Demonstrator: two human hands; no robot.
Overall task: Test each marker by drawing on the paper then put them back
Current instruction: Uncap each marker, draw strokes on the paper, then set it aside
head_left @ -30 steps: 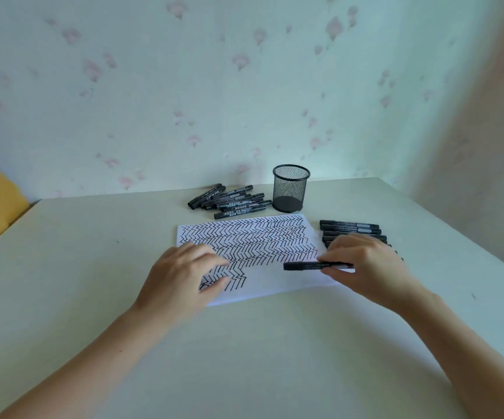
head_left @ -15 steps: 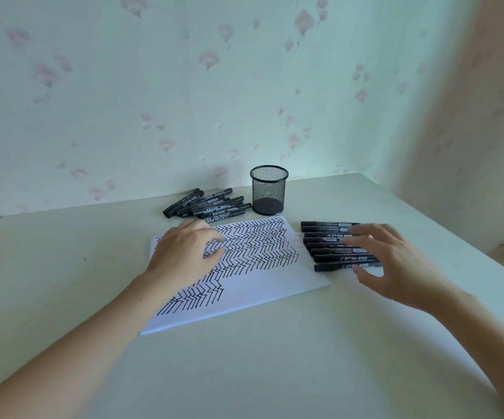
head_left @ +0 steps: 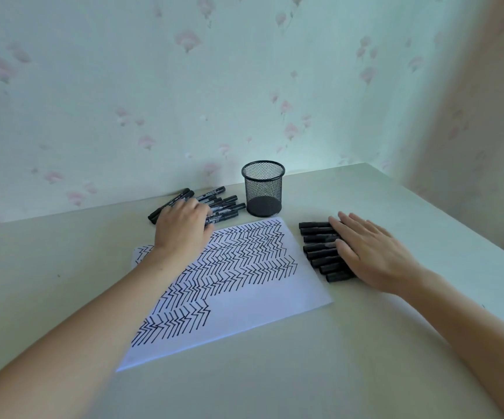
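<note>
While both arms stretch out over it, the pale cream table (head_left: 275, 382) carries everything. Across its middle lies the white sheet of paper (head_left: 260, 306), most of it filled with rows of black zigzag strokes, the near right part blank. Behind it, by the flowered wall, stands the round black wire-mesh pen cup (head_left: 263, 189), with no marker standing in it.

At the far edge of the sheet the left hand (head_left: 184, 228) lies on the loose heap of black markers (head_left: 223, 204) just left of the cup. Its fingers curl down among the barrels, but from where I stand I can't tell whether they have closed on one. Over to the right of the paper, the right hand (head_left: 371, 249) rests flat with straight fingers on a tidy row of black markers (head_left: 320, 247) lying side by side, holding none of them.

Trouble looks likeliest at the heap. Those round barrels lie crossed and touching, so pulling one out could set its neighbours rolling toward the cup or back toward the wall. A careless shove from the flat right palm could likewise fan the neat row apart and muddle tested with untested.
</note>
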